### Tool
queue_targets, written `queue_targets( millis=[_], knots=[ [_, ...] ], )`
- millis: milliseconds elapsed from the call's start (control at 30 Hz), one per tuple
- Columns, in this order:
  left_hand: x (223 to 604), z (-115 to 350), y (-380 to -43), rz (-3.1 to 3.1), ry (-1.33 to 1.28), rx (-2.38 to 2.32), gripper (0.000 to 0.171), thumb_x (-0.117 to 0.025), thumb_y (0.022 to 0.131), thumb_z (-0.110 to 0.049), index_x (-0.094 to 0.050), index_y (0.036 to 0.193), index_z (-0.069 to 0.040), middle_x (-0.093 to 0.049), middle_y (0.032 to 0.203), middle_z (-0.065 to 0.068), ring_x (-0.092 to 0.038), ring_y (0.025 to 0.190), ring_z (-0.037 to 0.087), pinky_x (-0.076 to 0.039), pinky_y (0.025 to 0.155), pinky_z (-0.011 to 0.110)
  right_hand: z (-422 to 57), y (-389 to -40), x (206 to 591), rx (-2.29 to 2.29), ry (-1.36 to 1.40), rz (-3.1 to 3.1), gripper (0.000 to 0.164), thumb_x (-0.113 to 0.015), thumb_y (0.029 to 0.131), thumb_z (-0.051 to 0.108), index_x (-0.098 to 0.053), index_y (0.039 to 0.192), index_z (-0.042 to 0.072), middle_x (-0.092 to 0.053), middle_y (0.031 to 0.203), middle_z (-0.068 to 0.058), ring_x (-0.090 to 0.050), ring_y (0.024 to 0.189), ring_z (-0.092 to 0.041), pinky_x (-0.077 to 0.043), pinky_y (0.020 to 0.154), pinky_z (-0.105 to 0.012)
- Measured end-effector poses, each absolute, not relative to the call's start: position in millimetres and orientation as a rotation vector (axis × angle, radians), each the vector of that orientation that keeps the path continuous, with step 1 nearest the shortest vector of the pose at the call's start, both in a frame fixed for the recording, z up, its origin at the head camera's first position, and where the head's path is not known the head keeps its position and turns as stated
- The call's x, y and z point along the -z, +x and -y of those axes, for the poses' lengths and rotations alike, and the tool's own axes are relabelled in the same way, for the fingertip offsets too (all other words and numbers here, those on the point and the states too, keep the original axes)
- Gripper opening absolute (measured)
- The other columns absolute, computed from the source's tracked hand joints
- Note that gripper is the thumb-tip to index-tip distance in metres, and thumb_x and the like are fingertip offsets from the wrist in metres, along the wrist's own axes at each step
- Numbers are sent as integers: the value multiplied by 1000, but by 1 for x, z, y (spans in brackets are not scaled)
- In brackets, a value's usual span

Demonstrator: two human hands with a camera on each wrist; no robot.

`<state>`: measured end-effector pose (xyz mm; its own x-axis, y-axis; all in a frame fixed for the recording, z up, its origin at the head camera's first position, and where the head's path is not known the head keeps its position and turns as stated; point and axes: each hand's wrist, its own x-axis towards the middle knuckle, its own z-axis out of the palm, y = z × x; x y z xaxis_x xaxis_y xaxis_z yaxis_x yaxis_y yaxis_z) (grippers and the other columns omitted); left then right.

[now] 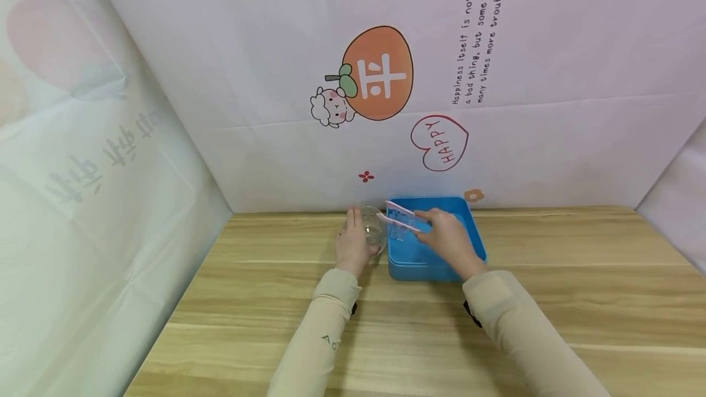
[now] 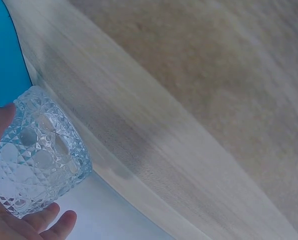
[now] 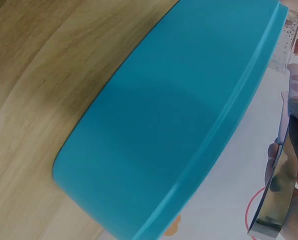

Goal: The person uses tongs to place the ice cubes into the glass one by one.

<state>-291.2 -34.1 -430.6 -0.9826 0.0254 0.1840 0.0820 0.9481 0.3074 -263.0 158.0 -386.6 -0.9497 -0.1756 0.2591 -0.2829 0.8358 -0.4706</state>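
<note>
A clear cut-glass cup (image 1: 375,240) stands at the back of the table, beside the left wall of a blue box (image 1: 425,272). My left hand (image 1: 353,245) grips it, thumb on one side and fingers on the other; in the left wrist view, the cup (image 2: 46,150) shows its diamond-patterned wall. My right hand (image 1: 449,238) holds tongs with pale pink arms (image 1: 401,223) over the box, their tips apart and pointing at the cup. Several clear cube-like pieces (image 1: 397,235) lie in the box's left part. Metal shows on the tongs (image 3: 279,190) in the right wrist view.
The wooden table (image 1: 259,299) meets a white printed cloth (image 1: 276,158) right behind the box and cup. Another white cloth (image 1: 110,213) hangs on the left side. The box's raised rim (image 3: 224,112) runs below the right hand.
</note>
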Motion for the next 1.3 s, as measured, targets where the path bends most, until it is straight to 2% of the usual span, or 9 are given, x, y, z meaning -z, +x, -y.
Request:
queue_targets(
  millis=[200,400,667,1100,1167,1300],
  knots=[
    [430,34,-291,2923,-86,476,105,-84,71,-33,-22,150,-1,-30,155,15,-50,129,29,-50,98,45,-164,-265,390,-792,286,2807,45,-72,83,12,-62,125,1,-64,115,-24,-64,92,-33,-57,72,-43],
    [430,35,-291,2917,-97,490,105,-84,71,-32,-22,150,-1,-30,155,16,-49,130,30,-50,97,47,-171,-265,396,-755,261,2820,44,-72,83,12,-62,123,-2,-66,107,-24,-64,85,-31,-56,69,-42],
    [432,36,-291,2914,-103,498,105,-84,72,-32,-21,150,-1,-29,156,16,-49,130,30,-50,98,48,-172,-266,404,-760,240,2923,41,-71,83,9,-63,122,-1,-65,111,-25,-63,89,-31,-56,73,-44],
    [432,35,-292,2920,-98,522,104,-83,73,-31,-21,151,-2,-28,156,15,-46,133,29,-48,100,48,-172,-267,413,-743,270,2991,33,-68,86,6,-66,118,0,-66,117,-23,-63,103,-38,-57,77,-44],
    [432,35,-292,2925,-97,524,104,-83,73,-30,-20,151,-2,-27,157,15,-46,133,29,-48,100,48,-172,-267,413,-738,256,3011,34,-68,86,7,-66,119,1,-66,118,-22,-63,104,-38,-57,76,-43],
    [433,35,-293,2927,-95,527,105,-82,74,-30,-18,152,-2,-26,157,15,-46,133,29,-48,100,48,-171,-269,412,-735,236,3034,34,-68,86,8,-66,120,2,-65,120,-22,-64,100,-34,-55,67,-35]
  ],
)
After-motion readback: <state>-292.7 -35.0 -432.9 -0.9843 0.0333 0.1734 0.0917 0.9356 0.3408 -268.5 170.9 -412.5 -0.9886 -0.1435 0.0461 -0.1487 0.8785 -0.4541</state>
